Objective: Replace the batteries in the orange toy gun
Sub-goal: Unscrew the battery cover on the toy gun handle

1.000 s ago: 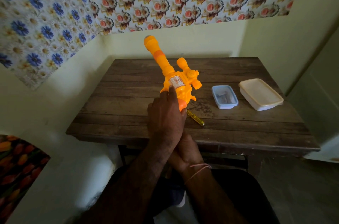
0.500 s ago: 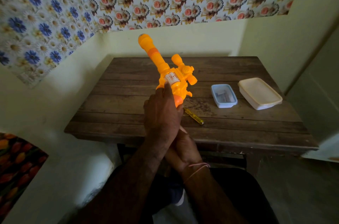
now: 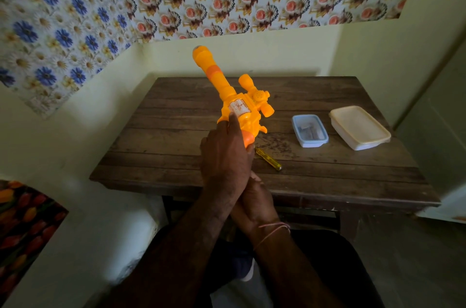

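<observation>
The left hand [image 3: 224, 153] has its grip closed around the handle end of the orange toy gun [image 3: 237, 105], with one finger stretched up along the body to the edge of the pale sticker on its side. The right hand [image 3: 254, 201] sits just beneath and partly behind the left, touching it; it seems to cup the butt of the handle, but how far its grip is closed I cannot tell, since the left wrist hides its fingers. A thin pink thread circles the right wrist.

The gun is held up in the air above the near half of the bench [image 3: 176, 156], barrel slanting up and away to the left, scope on its right side.

On the bench just right of the hands lies a yellow screwdriver [image 3: 268, 161]. Farther right stands a small blue container [image 3: 310, 131], open, with small pale items inside that are too blurred to name. Beside it rests a white lidded box [image 3: 359, 127].
</observation>
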`<action>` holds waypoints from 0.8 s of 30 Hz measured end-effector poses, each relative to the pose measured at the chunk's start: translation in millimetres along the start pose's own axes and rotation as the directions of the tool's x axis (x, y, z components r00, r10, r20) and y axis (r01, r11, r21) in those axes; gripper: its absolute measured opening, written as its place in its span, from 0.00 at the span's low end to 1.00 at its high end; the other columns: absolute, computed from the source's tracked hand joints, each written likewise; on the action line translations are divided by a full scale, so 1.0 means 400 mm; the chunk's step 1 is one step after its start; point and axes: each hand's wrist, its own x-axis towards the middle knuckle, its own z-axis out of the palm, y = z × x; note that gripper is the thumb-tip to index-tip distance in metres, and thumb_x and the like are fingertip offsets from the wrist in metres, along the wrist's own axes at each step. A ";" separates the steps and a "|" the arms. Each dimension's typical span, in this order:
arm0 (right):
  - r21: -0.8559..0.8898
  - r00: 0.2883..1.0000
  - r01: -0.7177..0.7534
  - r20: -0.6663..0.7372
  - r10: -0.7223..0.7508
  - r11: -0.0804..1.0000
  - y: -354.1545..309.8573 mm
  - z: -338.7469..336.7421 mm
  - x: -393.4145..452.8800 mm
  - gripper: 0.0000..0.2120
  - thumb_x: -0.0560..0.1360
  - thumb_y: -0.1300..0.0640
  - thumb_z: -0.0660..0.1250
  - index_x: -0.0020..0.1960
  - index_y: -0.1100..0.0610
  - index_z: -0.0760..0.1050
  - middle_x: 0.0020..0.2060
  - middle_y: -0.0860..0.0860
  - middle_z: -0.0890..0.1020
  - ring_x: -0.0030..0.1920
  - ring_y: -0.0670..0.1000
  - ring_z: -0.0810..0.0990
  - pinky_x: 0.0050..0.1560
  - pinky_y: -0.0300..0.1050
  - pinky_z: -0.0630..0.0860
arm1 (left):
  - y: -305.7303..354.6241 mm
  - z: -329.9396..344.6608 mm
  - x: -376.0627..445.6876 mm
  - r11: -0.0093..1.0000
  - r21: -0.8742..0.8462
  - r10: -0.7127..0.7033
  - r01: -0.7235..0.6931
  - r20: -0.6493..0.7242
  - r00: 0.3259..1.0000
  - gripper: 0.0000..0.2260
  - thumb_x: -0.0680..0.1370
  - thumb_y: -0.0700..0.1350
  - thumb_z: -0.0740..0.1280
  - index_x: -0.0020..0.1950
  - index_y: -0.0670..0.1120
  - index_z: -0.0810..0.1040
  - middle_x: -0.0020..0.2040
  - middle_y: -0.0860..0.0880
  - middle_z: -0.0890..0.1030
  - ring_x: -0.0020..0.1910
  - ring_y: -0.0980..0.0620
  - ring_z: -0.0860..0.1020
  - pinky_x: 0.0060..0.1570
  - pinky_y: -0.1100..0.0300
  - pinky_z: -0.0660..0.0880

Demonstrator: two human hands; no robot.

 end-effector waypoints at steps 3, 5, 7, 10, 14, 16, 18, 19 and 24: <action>0.002 1.000 0.002 0.005 -0.002 1.000 0.001 -0.002 0.004 0.17 0.79 0.60 0.58 0.66 0.66 0.72 0.62 0.66 0.74 0.60 0.63 0.73 0.67 0.60 0.65 | -0.001 0.001 0.003 1.000 0.003 0.011 -0.011 -0.007 1.000 0.34 0.77 0.56 0.68 0.77 0.44 0.60 0.68 0.42 0.72 0.63 0.42 0.73 0.60 0.48 0.69; 0.017 1.000 -0.003 0.007 0.003 1.000 0.001 -0.003 0.005 0.18 0.79 0.59 0.59 0.67 0.65 0.71 0.65 0.66 0.72 0.63 0.63 0.71 0.70 0.60 0.62 | -0.001 0.001 0.004 1.000 0.012 0.015 -0.014 -0.014 1.000 0.34 0.77 0.56 0.68 0.77 0.44 0.60 0.68 0.42 0.72 0.63 0.42 0.73 0.60 0.48 0.69; 0.031 1.000 -0.016 0.020 0.015 0.999 0.001 -0.002 0.004 0.19 0.78 0.59 0.60 0.67 0.64 0.71 0.66 0.66 0.72 0.65 0.64 0.70 0.70 0.60 0.61 | -0.003 0.005 0.004 1.000 0.021 0.019 -0.019 -0.022 1.000 0.34 0.77 0.56 0.67 0.77 0.44 0.60 0.69 0.43 0.72 0.64 0.42 0.73 0.60 0.48 0.69; 0.041 0.999 -0.029 0.036 0.027 0.999 0.000 0.000 0.002 0.20 0.78 0.59 0.59 0.68 0.64 0.70 0.66 0.65 0.72 0.65 0.63 0.71 0.69 0.59 0.63 | -0.010 0.014 0.001 0.999 0.024 0.024 -0.024 -0.032 0.999 0.34 0.77 0.57 0.67 0.78 0.44 0.59 0.69 0.43 0.71 0.64 0.43 0.73 0.60 0.48 0.69; 0.027 0.998 -0.041 0.051 0.039 0.999 0.005 0.007 0.004 0.22 0.76 0.60 0.61 0.69 0.66 0.68 0.63 0.65 0.73 0.63 0.62 0.72 0.68 0.57 0.64 | -0.015 0.011 0.002 1.000 0.002 0.026 -0.025 -0.056 0.998 0.34 0.77 0.55 0.68 0.77 0.44 0.60 0.67 0.42 0.72 0.63 0.42 0.73 0.59 0.48 0.69; 0.009 0.999 -0.043 0.031 0.042 0.999 0.002 0.007 0.006 0.22 0.75 0.61 0.63 0.67 0.68 0.68 0.63 0.66 0.73 0.64 0.63 0.71 0.70 0.58 0.62 | -0.021 0.007 0.011 0.995 -0.102 0.000 -0.010 -0.096 0.995 0.32 0.75 0.54 0.70 0.76 0.45 0.65 0.62 0.42 0.76 0.59 0.42 0.75 0.56 0.47 0.71; -0.018 0.999 -0.034 0.005 0.034 0.999 -0.011 0.009 0.004 0.15 0.77 0.63 0.60 0.61 0.68 0.74 0.55 0.62 0.79 0.57 0.58 0.77 0.63 0.53 0.71 | -0.029 -0.003 0.021 0.931 -0.364 -0.101 0.042 -0.145 0.984 0.27 0.72 0.52 0.73 0.69 0.48 0.73 0.52 0.44 0.79 0.51 0.45 0.78 0.48 0.51 0.75; -0.021 1.000 -0.020 -0.025 0.019 1.000 -0.021 0.013 0.000 0.12 0.78 0.63 0.59 0.56 0.66 0.76 0.49 0.60 0.81 0.50 0.55 0.80 0.56 0.48 0.74 | -0.033 -0.010 0.027 0.854 -0.515 -0.182 0.076 -0.159 0.970 0.20 0.71 0.51 0.74 0.61 0.48 0.78 0.46 0.46 0.80 0.45 0.48 0.78 0.42 0.55 0.74; 0.004 0.977 -0.062 -0.206 0.061 0.998 -0.031 0.027 -0.006 0.07 0.76 0.59 0.63 0.44 0.61 0.78 0.29 0.51 0.73 0.30 0.47 0.72 0.34 0.38 0.69 | -0.101 -0.038 0.064 0.145 -0.960 -0.596 0.239 0.108 0.796 0.04 0.73 0.42 0.72 0.39 0.44 0.80 0.33 0.49 0.79 0.32 0.53 0.78 0.34 0.60 0.71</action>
